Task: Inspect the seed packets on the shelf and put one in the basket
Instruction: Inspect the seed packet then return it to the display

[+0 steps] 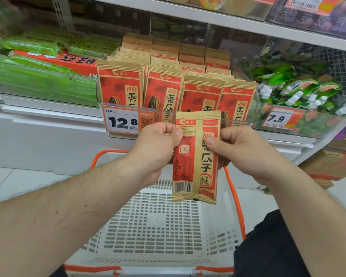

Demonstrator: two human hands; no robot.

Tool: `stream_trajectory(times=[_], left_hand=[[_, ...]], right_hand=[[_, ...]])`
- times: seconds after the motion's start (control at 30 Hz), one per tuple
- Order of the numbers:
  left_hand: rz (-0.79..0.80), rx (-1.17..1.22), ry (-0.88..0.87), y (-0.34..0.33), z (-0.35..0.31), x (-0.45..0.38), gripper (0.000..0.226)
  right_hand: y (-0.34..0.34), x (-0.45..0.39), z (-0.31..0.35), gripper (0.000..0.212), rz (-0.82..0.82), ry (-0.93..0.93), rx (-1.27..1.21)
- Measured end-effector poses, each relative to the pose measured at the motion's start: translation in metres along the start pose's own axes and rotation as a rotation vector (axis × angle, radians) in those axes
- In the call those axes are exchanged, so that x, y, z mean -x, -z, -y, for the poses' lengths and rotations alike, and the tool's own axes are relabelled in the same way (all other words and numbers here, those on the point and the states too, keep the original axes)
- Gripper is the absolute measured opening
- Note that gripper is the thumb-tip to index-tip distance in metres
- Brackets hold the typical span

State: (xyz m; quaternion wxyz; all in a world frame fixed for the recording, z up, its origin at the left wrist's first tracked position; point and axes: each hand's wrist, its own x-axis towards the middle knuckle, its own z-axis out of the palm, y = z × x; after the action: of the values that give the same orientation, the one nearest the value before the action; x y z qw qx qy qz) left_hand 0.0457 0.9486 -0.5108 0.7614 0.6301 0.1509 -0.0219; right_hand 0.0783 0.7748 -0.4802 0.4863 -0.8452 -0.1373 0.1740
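Observation:
A red and tan seed packet (196, 166) hangs upright in front of me, its back with a barcode facing me. My left hand (156, 148) pinches its upper left edge and my right hand (242, 150) pinches its upper right edge. Directly below it sits a white perforated basket (148, 226) with orange handles, nothing inside it. Behind the packet, several rows of matching seed packets (164, 86) stand in a clear shelf tray.
A 12.8 price tag (122, 121) hangs on the tray front, left of my hands. Green packs (38, 76) fill the shelf to the left, and green pouches (300, 92) with white caps lie at right above a 7.9 tag (277, 118). Cardboard boxes (332, 162) stand at lower right.

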Motion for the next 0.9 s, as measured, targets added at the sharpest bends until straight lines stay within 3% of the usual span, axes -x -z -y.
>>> stream_trajectory(times=[0.2,0.4,0.57,0.8,0.9], left_hand=[[-0.034,0.055,0.03,0.003,-0.001,-0.004,0.02],[-0.048,0.078,0.046,0.004,0.0,-0.006,0.016],[-0.067,0.13,0.072,0.005,-0.001,-0.008,0.016],[-0.086,0.185,0.094,0.006,0.0,-0.01,0.018],[-0.088,0.212,0.097,0.006,-0.001,-0.011,0.017]], right_hand=[[0.002,0.004,0.001,0.015,0.205,-0.041,0.111],[0.002,0.003,0.0,0.017,0.228,-0.004,0.132],[0.003,0.004,-0.001,0.043,0.301,-0.008,0.107],[0.004,0.007,0.003,0.043,0.346,0.041,0.09],[0.006,0.01,0.005,0.054,0.39,0.058,0.131]])
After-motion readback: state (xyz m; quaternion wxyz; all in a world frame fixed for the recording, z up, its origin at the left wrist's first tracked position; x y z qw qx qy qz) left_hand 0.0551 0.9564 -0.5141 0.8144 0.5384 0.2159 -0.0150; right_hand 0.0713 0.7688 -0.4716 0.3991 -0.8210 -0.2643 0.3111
